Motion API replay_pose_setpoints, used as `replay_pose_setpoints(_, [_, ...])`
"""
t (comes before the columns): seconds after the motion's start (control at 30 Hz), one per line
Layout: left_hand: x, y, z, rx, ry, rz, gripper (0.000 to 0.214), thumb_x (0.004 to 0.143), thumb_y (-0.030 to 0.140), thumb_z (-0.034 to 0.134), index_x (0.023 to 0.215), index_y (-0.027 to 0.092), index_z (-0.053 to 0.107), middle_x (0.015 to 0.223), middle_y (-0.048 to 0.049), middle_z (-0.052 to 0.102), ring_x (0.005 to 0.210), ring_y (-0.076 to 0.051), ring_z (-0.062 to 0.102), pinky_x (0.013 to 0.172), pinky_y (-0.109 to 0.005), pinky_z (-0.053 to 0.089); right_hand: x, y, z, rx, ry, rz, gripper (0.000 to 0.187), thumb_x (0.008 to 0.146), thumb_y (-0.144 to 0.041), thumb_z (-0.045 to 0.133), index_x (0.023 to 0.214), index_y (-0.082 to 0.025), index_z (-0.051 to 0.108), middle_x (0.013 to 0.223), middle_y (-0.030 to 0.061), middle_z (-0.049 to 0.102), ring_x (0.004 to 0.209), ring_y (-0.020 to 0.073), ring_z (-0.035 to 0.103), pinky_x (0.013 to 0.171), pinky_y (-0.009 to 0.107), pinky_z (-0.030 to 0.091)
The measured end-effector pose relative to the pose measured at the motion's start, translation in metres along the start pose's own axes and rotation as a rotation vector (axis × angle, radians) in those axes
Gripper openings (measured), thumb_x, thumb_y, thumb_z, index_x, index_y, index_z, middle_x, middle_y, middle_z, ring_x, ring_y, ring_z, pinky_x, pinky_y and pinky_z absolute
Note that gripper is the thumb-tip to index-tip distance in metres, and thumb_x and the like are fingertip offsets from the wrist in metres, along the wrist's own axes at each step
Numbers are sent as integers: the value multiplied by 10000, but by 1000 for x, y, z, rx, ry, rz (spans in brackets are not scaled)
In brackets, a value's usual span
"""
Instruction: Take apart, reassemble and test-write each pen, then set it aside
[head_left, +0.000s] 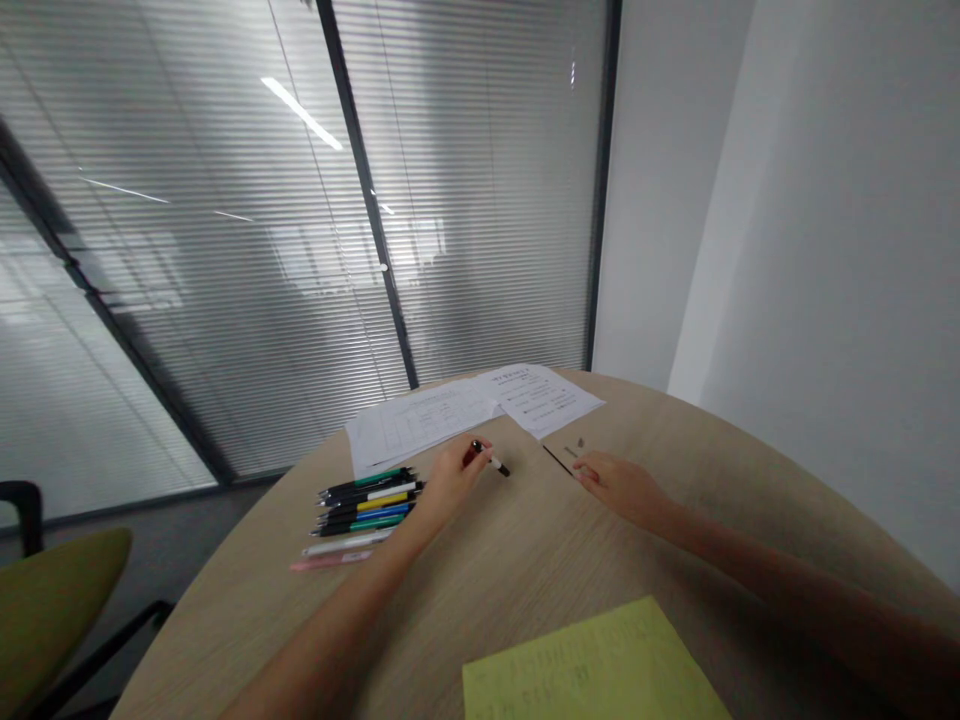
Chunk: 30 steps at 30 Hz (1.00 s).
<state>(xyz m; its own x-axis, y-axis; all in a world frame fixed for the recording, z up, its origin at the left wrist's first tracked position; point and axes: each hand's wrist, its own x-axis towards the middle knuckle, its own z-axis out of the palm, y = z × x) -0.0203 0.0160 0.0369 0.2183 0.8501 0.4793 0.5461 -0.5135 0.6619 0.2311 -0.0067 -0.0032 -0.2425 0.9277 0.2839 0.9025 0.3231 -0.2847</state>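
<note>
My left hand (451, 472) is closed in a pinch around a short white pen with black ends (496, 463), which points down to the right above the table. Across from it, my right hand (616, 487) is closed, its fingertips at one end of a thin dark rod (556, 460) that resembles a pen refill. Beside my left wrist lies a row of several pens (367, 507) in black, green, yellow, blue and white. A pink strip-like item (330, 561) lies at the near end of that row. Small dark bits or marks (576, 447) show beyond my right fingers.
Printed paper sheets (431, 415) overlap along the far edge of the round wooden table (465, 610). A yellow paper with faint writing (585, 665) lies at the near edge. A green chair (67, 590) stands at the left, and blinds hang behind glass panels.
</note>
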Motion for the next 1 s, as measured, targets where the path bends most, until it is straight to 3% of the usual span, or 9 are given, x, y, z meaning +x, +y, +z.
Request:
replay_pose_setpoints(0.33, [8,6,-2,65,-96,21,162,729,298,478,761,182,586,619,10,546,594,-153,495,584,-248,366,2,-1,-7,52,28,-28,247,819,-239,396,955,-159,586,939,80,635,825,171,586,715,259,407])
replay_pose_setpoints(0.73, [39,16,-2,68,-103,6,169,689,343,500,644,200,579,521,35,498,515,-139,454,525,-233,328,0,-5,-13,72,23,0,233,814,-234,415,964,-178,585,943,70,637,822,164,586,703,253,409])
replay_pose_setpoints(1.0, [41,24,-8,75,-115,22,159,679,338,522,649,204,602,519,31,510,515,-143,455,540,-238,329,0,-5,-10,66,18,-31,232,822,-241,405,952,-175,584,947,66,635,856,167,579,720,255,411])
